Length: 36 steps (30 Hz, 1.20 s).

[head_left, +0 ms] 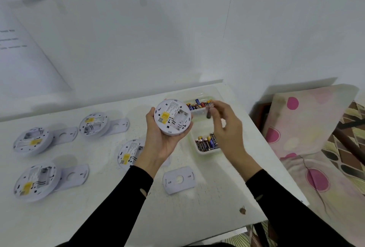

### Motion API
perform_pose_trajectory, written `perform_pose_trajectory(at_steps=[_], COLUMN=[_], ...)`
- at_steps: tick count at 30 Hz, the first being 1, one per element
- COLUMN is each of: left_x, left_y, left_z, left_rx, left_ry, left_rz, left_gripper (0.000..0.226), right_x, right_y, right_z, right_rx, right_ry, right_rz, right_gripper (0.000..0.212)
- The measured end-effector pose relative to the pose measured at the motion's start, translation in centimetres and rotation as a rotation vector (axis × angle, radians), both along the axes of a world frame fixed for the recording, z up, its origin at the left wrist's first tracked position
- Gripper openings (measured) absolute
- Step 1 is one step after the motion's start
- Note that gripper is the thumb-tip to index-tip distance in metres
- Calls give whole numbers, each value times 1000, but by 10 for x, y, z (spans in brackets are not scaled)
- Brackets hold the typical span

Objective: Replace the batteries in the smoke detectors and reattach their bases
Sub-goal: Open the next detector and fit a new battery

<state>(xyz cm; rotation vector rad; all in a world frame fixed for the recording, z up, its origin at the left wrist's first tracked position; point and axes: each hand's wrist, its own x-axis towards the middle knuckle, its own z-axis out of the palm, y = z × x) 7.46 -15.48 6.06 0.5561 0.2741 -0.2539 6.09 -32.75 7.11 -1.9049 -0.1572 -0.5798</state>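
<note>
My left hand (160,140) holds a round white smoke detector (173,117) above the table, its back up and its battery bay open and bare. My right hand (227,126) pinches a dark battery (208,112) just right of the detector, over the far battery tray (199,111). A nearer tray (207,151) holds several batteries. Several more detectors lie back-up on the table: one (128,152) under my left forearm, others at the left (32,141) (93,124) (35,180). A loose base plate (178,180) lies between my forearms.
The white table (98,217) ends at its right edge near a mattress with pink dots (316,128). Base plates (65,135) (119,125) (76,174) lie beside the left detectors. A white wall with papers stands behind. A small brown chip (242,210) marks the table's front right.
</note>
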Motion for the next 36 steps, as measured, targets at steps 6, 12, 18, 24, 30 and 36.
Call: perform_pose_trajectory(at_steps=[6, 12, 18, 24, 30, 36], left_x=[1, -4, -16, -28, -30, -10], left_y=[8, 14, 34, 55, 76, 106], left_z=[-4, -2, -3, -10, -8, 1], left_rx=[-52, 2, 22, 63, 119, 349], left_ry=[1, -11, -28, -46, -30, -6], left_rz=[23, 16, 56, 87, 172, 188], left_gripper=[59, 59, 64, 76, 66, 43], right_x=[29, -8, -36, -37, -34, 22], right_y=[-36, 1, 11, 13, 23, 45], right_z=[-43, -43, -70, -73, -65, -26], right_rx=[-722, -643, -1063, -1138, -1061, -800], right_ry=[525, -46, -148, -78, -16, 70], right_rz=[53, 204, 676, 699, 711, 663], right_gripper=[26, 26, 46, 47, 50, 48])
